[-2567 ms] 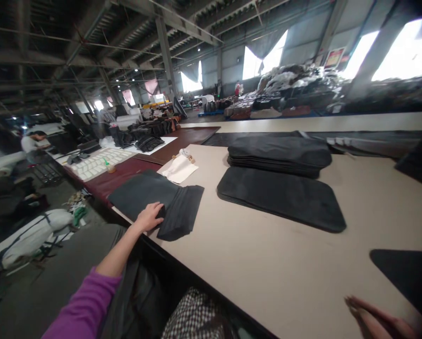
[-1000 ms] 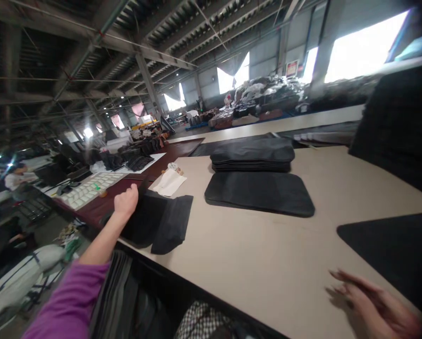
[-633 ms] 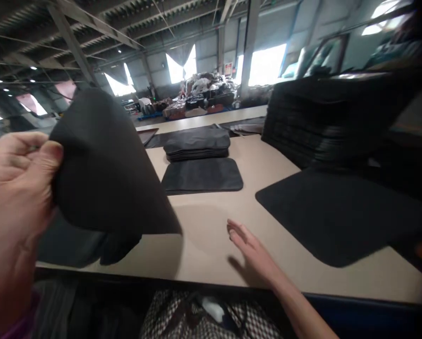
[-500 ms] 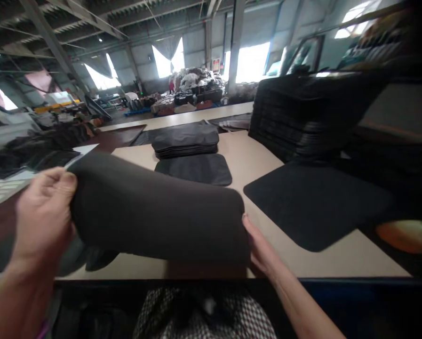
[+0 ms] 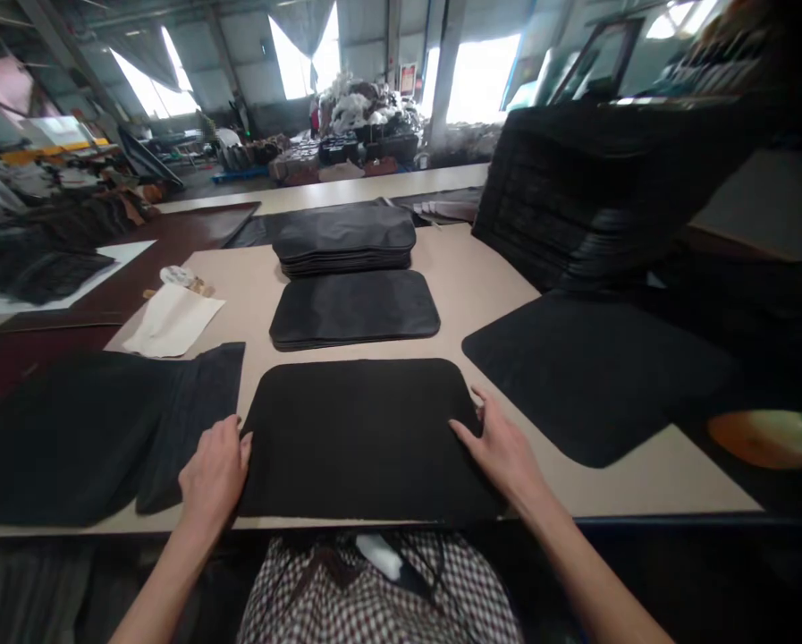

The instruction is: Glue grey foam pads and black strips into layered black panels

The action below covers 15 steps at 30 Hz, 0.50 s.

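Observation:
A black, round-cornered panel (image 5: pixel 357 438), leather-like and matte, lies flat at the table's front edge before me. My left hand (image 5: pixel 214 470) rests at its left edge, fingers slightly bent and the thumb touching the border. At the right edge is my right hand (image 5: pixel 504 447), its thumb over the panel and its fingers spread apart beside it. Just beyond lies a low stack of similar black panels (image 5: pixel 357 309), and behind that a taller stack (image 5: pixel 347 240). Whether other pieces lie under the near panel is hidden.
To the right lies a larger black sheet (image 5: pixel 602 380), below a tall dark stack (image 5: pixel 575 197). Dark pieces (image 5: pixel 71 438) cover the left front. A cream paper or cloth (image 5: pixel 173 320) lies behind them. An orange-and-green item (image 5: pixel 769 438) sits at far right.
The panel, held up and bent between both hands, has come down flat on the table. My left hand moved right and down to its edge; its pinch has loosened. The view turned slightly downward.

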Available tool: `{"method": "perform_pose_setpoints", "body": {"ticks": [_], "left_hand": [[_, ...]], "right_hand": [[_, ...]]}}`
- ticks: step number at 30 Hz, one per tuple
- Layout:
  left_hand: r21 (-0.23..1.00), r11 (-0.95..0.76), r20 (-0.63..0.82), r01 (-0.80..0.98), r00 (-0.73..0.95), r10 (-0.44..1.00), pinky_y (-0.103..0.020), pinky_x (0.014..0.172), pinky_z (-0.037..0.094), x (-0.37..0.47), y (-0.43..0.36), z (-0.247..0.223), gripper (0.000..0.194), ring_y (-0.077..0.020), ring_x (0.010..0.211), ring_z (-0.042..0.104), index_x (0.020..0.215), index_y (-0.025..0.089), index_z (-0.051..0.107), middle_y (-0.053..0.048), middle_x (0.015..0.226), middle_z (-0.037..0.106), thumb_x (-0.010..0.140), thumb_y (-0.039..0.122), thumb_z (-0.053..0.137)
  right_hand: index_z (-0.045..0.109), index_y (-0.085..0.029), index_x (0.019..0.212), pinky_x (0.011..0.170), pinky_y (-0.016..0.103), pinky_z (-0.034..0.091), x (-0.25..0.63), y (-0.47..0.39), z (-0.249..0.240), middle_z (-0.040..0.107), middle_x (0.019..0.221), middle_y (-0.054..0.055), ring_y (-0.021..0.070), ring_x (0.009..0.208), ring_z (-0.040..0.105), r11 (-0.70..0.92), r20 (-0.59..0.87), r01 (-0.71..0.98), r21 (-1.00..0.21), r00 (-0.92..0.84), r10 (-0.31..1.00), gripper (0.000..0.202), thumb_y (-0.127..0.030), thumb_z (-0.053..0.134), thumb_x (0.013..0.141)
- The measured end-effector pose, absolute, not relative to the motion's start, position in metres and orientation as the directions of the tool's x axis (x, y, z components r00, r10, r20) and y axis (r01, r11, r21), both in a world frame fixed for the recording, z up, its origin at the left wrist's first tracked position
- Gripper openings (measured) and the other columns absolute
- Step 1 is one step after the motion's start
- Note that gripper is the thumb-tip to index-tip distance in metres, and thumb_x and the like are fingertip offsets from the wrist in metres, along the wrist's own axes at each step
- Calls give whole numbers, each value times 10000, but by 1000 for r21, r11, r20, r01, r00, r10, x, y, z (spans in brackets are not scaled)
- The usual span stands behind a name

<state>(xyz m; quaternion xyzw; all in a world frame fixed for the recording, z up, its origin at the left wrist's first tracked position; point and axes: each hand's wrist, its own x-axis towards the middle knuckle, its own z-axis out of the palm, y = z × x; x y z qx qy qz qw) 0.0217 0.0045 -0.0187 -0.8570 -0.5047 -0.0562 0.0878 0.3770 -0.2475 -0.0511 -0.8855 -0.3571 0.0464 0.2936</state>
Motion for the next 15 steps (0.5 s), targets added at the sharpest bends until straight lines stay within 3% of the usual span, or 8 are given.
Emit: {"method": "perform_pose_setpoints", "body": {"ticks": [2,4,6,8,11,12,15], "left_hand": [[-106,-616,305,781,615,727,-426,895,503,41,-3,-13,383,-326,1195,598,1318,148,539,-180,1333,612,1045,311,325],[-36,-803,325,595,767,553,-423,1064,435,64,-13,-16,425,-283,1344,503,1416,159,485,-152,1490,511,1049,325,349],[14,-937,272,348,901,339,-404,1160,351,85,-25,-26,534,-245,1435,416,1532,213,378,-101,1591,410,1040,417,413],[0,-985,220,171,961,167,-433,1199,283,102,-34,-42,672,-257,1476,365,1597,281,272,-67,1640,333,1003,522,475],[-35,-994,234,107,967,96,-504,1206,227,114,-38,-65,767,-305,1480,360,1615,323,220,-66,1653,296,956,589,509],[-38,-993,242,112,965,100,-524,1202,226,116,-37,-70,781,-315,1480,359,1618,327,205,-67,1655,288,948,591,510],[-57,-992,235,117,967,100,-545,1179,273,114,-34,-75,798,-314,1481,360,1622,348,159,-54,1655,281,942,581,506]], "right_hand": [[495,-162,1396,828,530,551,376,-248,-46,651,1158,177,390,1041,635,-570,256,714,-407,688,679,570,-449,610,918],[573,-167,1275,910,520,526,381,-257,-39,601,1231,178,369,1122,584,-525,421,782,-336,623,659,426,-431,591,942],[594,-181,1191,973,489,503,395,-275,-34,587,1230,152,321,1155,562,-512,568,771,-378,630,530,313,-399,566,969],[581,-190,1180,1001,453,497,421,-306,-35,567,1255,135,290,1210,535,-558,663,670,-489,702,262,307,-403,581,960],[513,-164,1270,1005,423,509,472,-370,-44,450,1385,170,295,1305,463,-636,621,365,-680,748,-234,550,-500,649,858],[460,-125,1316,1006,440,510,489,-392,-47,390,1420,214,314,1316,449,-637,581,277,-719,742,-333,662,-526,653,827],[372,-43,1373,1009,492,503,531,-443,-56,351,1424,305,371,1271,489,-610,447,128,-782,797,-406,924,-569,742,710]]}}
